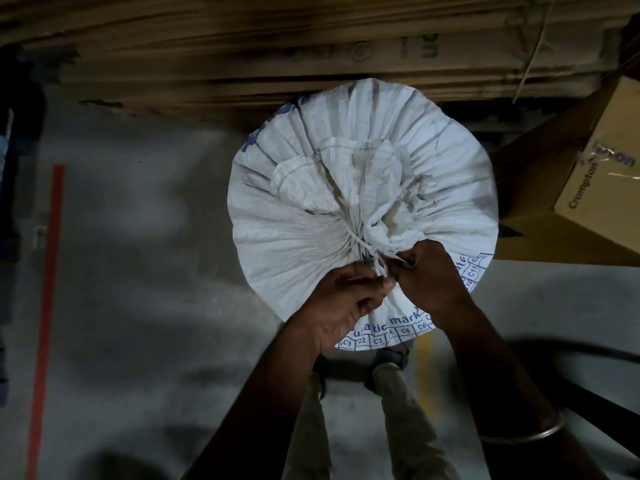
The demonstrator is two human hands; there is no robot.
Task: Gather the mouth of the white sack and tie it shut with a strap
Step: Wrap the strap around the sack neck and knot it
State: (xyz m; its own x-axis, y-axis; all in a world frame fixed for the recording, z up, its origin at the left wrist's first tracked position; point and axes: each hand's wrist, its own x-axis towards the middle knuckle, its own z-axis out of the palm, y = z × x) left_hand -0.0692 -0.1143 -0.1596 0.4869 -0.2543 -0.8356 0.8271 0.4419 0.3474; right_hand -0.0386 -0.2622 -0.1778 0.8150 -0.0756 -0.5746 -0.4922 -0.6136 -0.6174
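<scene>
A full white woven sack (284,244) with blue print stands upright on the floor right in front of me. Its mouth (349,174) is bunched into a neck, and the loose fabric flops away from me. A thin white strap (360,242) runs around the neck. My left hand (341,303) and my right hand (427,275) meet at the near side of the neck, each pinching an end of the strap. The knot itself is half hidden by my fingers.
A stack of flattened brown cardboard (277,46) lies behind the sack. A brown carton (595,174) printed "Crompton" leans at the right. A red line (46,306) runs along the grey floor at the left. My legs and sandals (391,358) stand below the sack.
</scene>
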